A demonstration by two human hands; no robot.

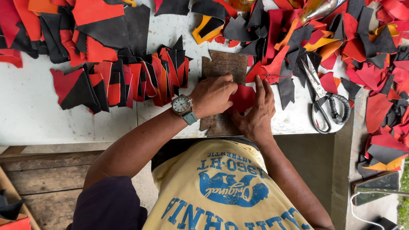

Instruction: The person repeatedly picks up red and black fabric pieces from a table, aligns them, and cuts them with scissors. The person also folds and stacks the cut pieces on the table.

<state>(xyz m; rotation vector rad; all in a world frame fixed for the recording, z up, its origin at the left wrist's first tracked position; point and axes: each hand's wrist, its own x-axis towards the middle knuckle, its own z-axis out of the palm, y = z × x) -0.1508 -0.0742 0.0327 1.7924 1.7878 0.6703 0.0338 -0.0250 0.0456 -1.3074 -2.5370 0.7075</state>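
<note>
Both hands press flat on one red piece [242, 99] rather than pinching it: my left hand [213, 95], the one with the watch [182, 105], has its fingers curled down over the piece's left edge, and my right hand [259, 113] lies spread along its right side, fingertips pointing far. The piece sits on a worn brown board [224, 66] near the front edge of the white counter [23, 108].

I judge it light, thin and limp (leather or felt, I cannot tell which), so it should bend and slide unless held flat. Best hold, I think, is at the edges or a corner, with the other palm keeping it down.

Left of the board stands a fanned row of red-and-black pieces [124, 82]; scissors [323, 98] lie to the right among loose scraps [374, 57].
</note>
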